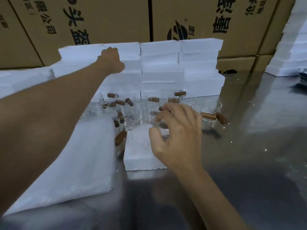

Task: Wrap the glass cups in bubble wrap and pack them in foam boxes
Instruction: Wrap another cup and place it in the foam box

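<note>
Work surface is a reflective metal table (249, 146), flecked with small white foam crumbs on its right side. Behind it stand large brown cardboard cartons (108, 19) printed with black characters, forming the back wall of the view; a further stack of white foam pieces (289, 52) sits at the far right. Against the cartons, foam boxes (182, 67) are stacked in three columns, roughly five layers high; the exact count is uncertain because the edges blur together. In front of that stack stand clear glass cups (211, 110) with brown wooden handles, about a dozen, closely grouped and overlapping, so a firm count cannot be given. One open foam box (141, 156) lies nearest the viewer, just in front of the cups. A pile of bubble wrap sheets (74, 163) lies to its left, under the extended left forearm. Left hand (113, 60) reaches to the top of the left column, its fingers over the upper edge of the top box; whether it grips cannot be told. Right hand (177, 130) hovers over the open foam box, fingers loosely curled and holding nothing.
</note>
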